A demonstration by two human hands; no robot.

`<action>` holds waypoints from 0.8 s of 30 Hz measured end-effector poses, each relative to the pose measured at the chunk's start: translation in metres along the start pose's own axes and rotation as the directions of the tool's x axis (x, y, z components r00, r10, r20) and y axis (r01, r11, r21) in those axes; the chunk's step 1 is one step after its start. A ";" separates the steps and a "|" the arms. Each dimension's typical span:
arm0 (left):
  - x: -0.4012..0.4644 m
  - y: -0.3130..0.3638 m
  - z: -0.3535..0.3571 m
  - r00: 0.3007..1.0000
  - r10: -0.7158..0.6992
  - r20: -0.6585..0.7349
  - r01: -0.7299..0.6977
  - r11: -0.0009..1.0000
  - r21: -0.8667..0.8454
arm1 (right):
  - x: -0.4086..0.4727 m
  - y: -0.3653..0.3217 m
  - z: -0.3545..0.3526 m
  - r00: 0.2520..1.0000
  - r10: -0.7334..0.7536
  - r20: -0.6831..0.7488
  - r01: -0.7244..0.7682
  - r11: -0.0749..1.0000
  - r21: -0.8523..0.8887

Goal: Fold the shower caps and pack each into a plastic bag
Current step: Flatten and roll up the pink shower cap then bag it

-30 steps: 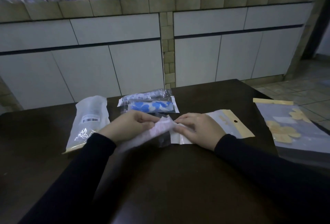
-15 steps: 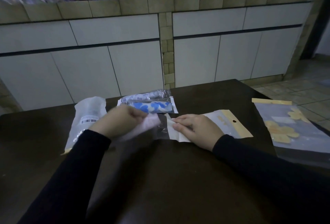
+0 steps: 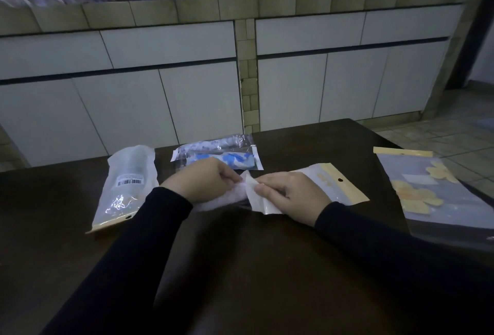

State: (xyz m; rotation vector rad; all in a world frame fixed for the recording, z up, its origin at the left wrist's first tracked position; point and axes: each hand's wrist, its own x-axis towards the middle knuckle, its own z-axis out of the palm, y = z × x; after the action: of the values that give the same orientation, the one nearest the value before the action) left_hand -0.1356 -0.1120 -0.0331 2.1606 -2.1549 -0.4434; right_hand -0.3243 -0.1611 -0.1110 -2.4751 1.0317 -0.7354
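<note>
A folded pale pink shower cap (image 3: 226,197) lies on the dark table (image 3: 240,268), gripped by my left hand (image 3: 205,183) with its end at the mouth of a clear plastic bag (image 3: 324,187) that has a yellow header strip. My right hand (image 3: 290,197) pinches the bag's white open flap (image 3: 254,193) and lifts it. Most of the cap sits under my left hand, and how far it is inside the bag is hidden. Two packed caps in bags (image 3: 219,154), one blue-patterned, lie just behind my hands.
A long white bag with a barcode label (image 3: 127,187) lies at the left. At the right table edge sits a larger clear bag with yellow flowers (image 3: 430,193). White cabinets (image 3: 187,86) stand behind the table; tiled floor lies to the right.
My left hand drew the pink cap back to the left and now brings it to the bag mouth again. My right hand raised the bag's flap.
</note>
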 end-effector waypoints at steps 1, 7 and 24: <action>0.002 0.001 -0.001 0.999 0.011 0.036 -0.012 1.000 0.012 | 0.000 0.000 0.000 1.000 -0.015 -0.009 0.015 1.000 -0.009; 0.013 -0.001 0.006 0.996 0.086 0.020 -0.084 0.994 -0.063 | 0.000 -0.001 0.001 0.996 -0.088 -0.029 0.088 0.996 0.008; 0.003 -0.012 0.025 0.999 0.026 0.026 -0.018 0.964 -0.264 | 0.001 -0.007 0.003 0.998 -0.063 -0.024 0.058 0.986 -0.154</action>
State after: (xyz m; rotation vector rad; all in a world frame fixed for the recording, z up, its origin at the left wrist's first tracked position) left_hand -0.1304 -0.1109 -0.0606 1.9959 -1.9988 -0.7199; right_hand -0.3185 -0.1566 -0.1091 -2.6447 1.0644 -0.7375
